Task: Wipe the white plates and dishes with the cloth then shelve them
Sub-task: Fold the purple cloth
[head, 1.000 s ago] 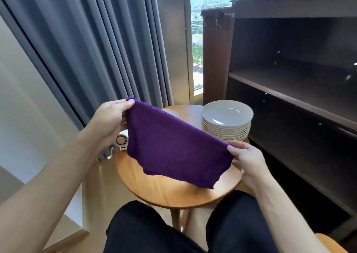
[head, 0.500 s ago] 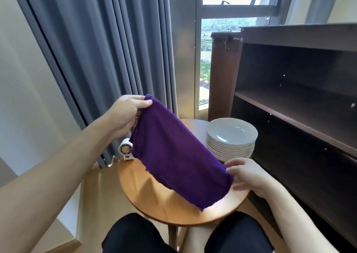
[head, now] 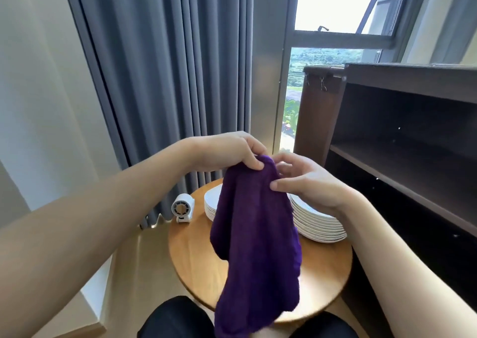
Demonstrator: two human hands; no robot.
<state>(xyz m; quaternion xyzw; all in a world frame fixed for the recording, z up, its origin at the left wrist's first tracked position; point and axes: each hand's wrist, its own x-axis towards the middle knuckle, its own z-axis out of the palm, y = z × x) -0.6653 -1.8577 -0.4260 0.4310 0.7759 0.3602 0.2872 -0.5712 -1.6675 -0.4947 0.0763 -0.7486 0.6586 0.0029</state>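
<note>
My left hand (head: 227, 151) and right hand (head: 307, 180) both pinch the top of the purple cloth (head: 255, 234), probably doubling it to wipe the plates (head: 317, 224).

The person is wearing black legwear (head: 178, 317), a dark matte fabric that is covering both thighs at the bottom edge of the view; whether it is trousers or shorts cannot be told. The left forearm (head: 103, 221) and right forearm (head: 402, 260) are showing bare to the wrists. The left hand (head: 227, 154) and right hand (head: 312, 182) are showing bare too, with short fingernails.
</note>
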